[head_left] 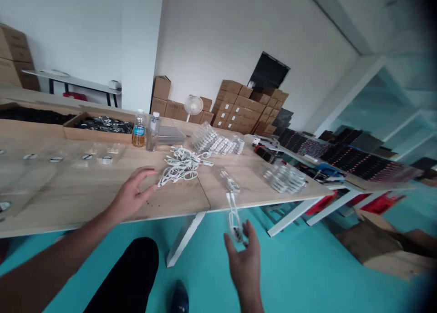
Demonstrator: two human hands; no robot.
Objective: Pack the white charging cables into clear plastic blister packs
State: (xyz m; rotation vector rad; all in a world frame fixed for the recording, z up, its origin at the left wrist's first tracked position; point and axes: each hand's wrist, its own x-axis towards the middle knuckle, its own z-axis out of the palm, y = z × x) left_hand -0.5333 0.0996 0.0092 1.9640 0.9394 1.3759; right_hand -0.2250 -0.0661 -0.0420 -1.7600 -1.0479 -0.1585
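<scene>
My left hand (pixel 134 193) is over the table's near side with thumb and fingers apart and nothing in it. Its fingertips are close to a tangled pile of white cables (pixel 182 165); whether they touch the nearest cable I cannot tell. Off the table's front edge, my right hand (pixel 243 258) holds a looped white cable (pixel 233 217) between thumb and fingers, its plug ends pointing toward the table. Just beyond it, a clear pack with a white cable (pixel 230 181) lies near the edge. Rows of packed cables (pixel 217 141) are behind the pile, and more packs (pixel 286 178) lie to the right.
Two bottles (pixel 139 130) stand behind the pile, near a cardboard tray of black-and-white items (pixel 102 124). Clear bags with labels (pixel 105 159) lie at left. Stacked cartons (pixel 239 105) line the wall. An open carton (pixel 392 247) sits on the floor at right.
</scene>
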